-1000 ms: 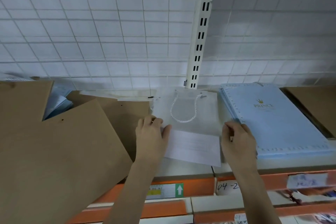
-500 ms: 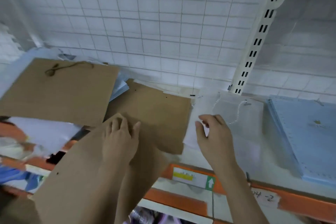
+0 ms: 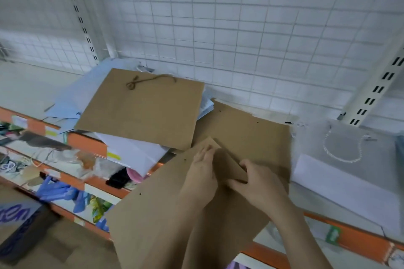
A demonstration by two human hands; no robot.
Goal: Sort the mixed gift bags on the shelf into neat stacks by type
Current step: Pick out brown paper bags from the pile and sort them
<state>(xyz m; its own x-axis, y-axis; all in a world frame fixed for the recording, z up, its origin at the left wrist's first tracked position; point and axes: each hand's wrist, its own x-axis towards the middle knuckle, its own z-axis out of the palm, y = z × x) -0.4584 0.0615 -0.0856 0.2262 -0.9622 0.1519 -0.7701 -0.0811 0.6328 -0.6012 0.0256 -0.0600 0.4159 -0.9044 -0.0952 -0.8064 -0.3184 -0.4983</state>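
In the head view, the left hand (image 3: 202, 172) lies flat with straight fingers on a brown kraft gift bag (image 3: 166, 214) overhanging the shelf (image 3: 323, 225) edge. The right hand (image 3: 260, 183) pinches that bag's corner. Behind lie a second kraft bag (image 3: 251, 129), a corded kraft bag (image 3: 142, 109) atop pale blue bags (image 3: 72, 98), and a grey bag (image 3: 349, 148) at right.

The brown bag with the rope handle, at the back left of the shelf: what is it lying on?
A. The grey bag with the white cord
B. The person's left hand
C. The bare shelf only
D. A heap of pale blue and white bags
D: the brown bag with the rope handle lies on top of the pale blue and white bags, which stick out from under its edges.
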